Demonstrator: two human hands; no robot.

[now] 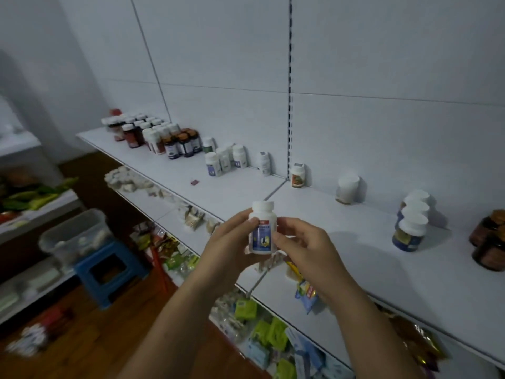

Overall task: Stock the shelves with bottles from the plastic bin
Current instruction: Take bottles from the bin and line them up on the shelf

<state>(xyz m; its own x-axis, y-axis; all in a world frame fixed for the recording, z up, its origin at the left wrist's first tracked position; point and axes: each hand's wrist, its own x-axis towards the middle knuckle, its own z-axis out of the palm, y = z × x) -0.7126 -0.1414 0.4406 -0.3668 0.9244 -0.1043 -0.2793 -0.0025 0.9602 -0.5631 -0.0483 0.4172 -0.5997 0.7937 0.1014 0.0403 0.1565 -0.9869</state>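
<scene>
The fingers (250, 222) of the left hand (226, 250) and those of the right hand (308, 250) were curled round a small bottle (262, 231) from either side. Both thumbs were pressed on its front, so the two hands pinched it between them. The bottle was white plastic with a wide white cap. Its label was blue-violet, with a yellow patch, a dark figure low down and a small red mark at the top edge. The print was too blurred to read. It was held upright, long axis vertical, cap up and label toward the camera. It hung in the air just in front of the top shelf (341, 214), touching nothing but the hands. Further right on that shelf, a row of white-capped bottles (410, 231) with blue labels ran back toward the wall panel, their writing equally unreadable. Down at the left, the plastic bin (73, 233) sat on a blue stool (109, 272), well apart from the hands.
</scene>
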